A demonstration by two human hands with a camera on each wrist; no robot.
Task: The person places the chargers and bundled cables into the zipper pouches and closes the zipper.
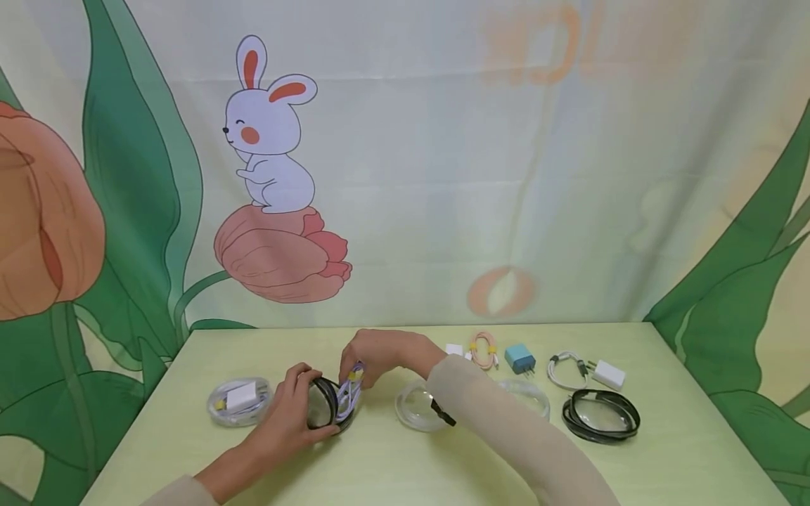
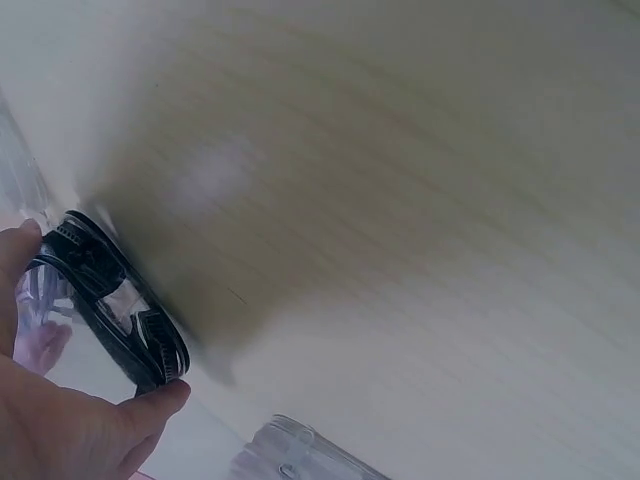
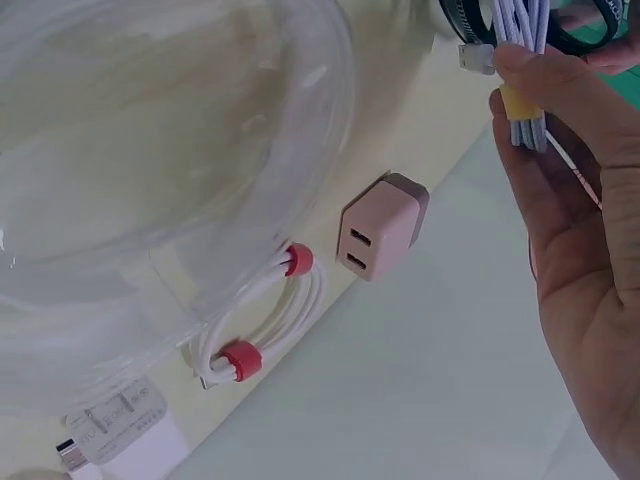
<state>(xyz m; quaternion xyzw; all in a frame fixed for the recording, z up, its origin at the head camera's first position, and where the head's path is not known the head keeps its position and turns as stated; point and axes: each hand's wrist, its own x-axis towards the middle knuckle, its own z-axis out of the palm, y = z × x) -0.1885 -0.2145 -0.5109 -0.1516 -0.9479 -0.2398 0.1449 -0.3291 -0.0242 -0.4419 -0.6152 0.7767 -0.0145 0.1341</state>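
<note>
Lower left, head view: clear round plastic pouch (image 1: 217, 413) with a white charger (image 1: 241, 398) inside. Lower left, left wrist: left hand (image 2: 75, 420) gripping a black-rimmed clear pouch (image 2: 95, 305). Upper right, right wrist: right hand (image 3: 592, 260) pinching a yellow-strapped lavender cable (image 3: 520, 22) right by it.

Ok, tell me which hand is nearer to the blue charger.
Right. The right hand pinches the lavender cable, left of the blue charger; the left hand holds the round black-rimmed case, farther left and nearer the person.

Printed backdrop (image 1: 411, 176) behind table (image 1: 696, 436) — rabbit (image 1: 278, 179) on pink tulip (image 1: 272, 253).
</note>
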